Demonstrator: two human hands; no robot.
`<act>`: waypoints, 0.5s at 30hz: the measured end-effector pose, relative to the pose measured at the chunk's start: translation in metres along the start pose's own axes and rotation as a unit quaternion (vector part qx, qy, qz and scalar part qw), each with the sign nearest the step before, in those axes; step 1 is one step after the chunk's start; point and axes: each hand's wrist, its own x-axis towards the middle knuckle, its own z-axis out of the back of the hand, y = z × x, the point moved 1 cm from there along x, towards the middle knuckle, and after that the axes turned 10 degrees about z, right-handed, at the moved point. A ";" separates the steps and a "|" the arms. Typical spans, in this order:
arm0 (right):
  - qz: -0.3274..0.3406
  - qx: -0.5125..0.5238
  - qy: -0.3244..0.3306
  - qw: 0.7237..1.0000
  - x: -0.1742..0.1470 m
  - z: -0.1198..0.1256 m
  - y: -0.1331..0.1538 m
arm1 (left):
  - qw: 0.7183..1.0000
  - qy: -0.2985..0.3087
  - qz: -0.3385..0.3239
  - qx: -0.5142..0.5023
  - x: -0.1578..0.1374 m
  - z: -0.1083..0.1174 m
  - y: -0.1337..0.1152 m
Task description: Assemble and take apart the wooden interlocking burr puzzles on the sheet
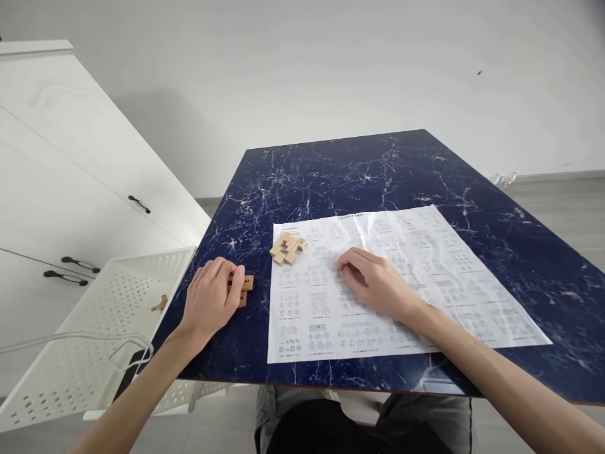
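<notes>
At the left of the table, my left hand (212, 296) is curled over flat brown wooden pieces (247, 282), its thumb against them. One piece carries a dark numeral like a 2, and my fingers hide part of them. My right hand (373, 280) rests on a large white printed sheet (326, 354), fingers curled in, with nothing visible between them. The sheet bears rows of small grey diagrams. On its upper left corner area lies a cluster of pale wooden blocks (289, 248) fitted together around a small gap, between my two hands.
The dark blue marbled table (331, 170) has its front edge close to my lap. Left of it stands a white perforated tray (70, 372) holding a small wooden piece (160, 304) and a white cable (94, 335). A white cabinet (85, 170) stands behind the tray.
</notes>
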 end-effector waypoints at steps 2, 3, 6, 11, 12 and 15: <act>-0.003 0.001 0.003 1.000 0.000 0.000 0.001 | 1.000 0.006 0.002 0.003 0.000 0.001 -0.001; -0.004 0.001 0.004 1.000 0.000 0.000 0.001 | 1.000 0.010 0.002 0.005 0.000 0.001 -0.001; -0.006 0.002 0.004 1.000 0.001 0.001 0.002 | 1.000 0.015 0.007 0.016 -0.001 0.002 -0.001; -0.006 0.002 0.005 1.000 0.002 0.001 0.001 | 0.999 -0.001 0.011 0.037 -0.005 0.002 0.000; -0.006 0.002 0.005 1.000 0.002 0.001 0.001 | 0.999 -0.003 0.011 0.041 -0.006 0.002 0.000; -0.009 0.002 0.004 1.000 0.002 0.001 0.001 | 0.999 -0.007 0.012 0.051 -0.006 0.002 0.000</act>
